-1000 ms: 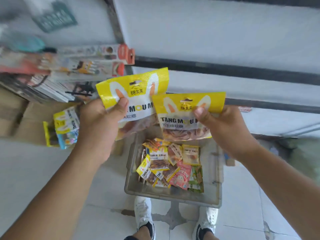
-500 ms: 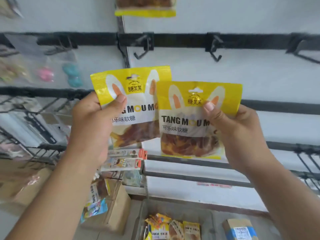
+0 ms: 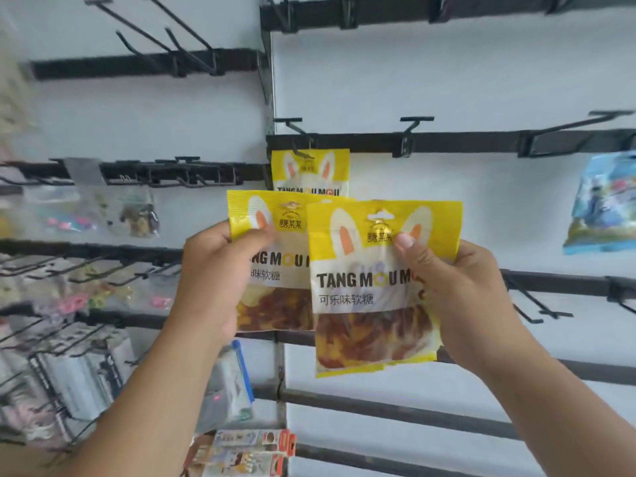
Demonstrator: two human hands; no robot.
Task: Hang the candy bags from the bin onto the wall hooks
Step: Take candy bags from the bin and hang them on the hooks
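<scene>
My left hand grips a yellow candy bag with rabbit ears printed on it, thumb on its top left. My right hand pinches a second, identical candy bag, which overlaps the first one's right side. Both bags are held upright in front of the white wall. Behind and just above them a third yellow candy bag hangs on a black wall hook. An empty black hook juts from the same rail to its right. The bin is out of view.
Black rails with several hooks cross the wall. A blue snack bag hangs at the right. Small packaged goods hang on the left panel, boxed items at the bottom.
Both hands have lifted the two bags higher while my view tilted up from the floor bin to the wall. The hanging yellow bag and upper hooks came into view.
</scene>
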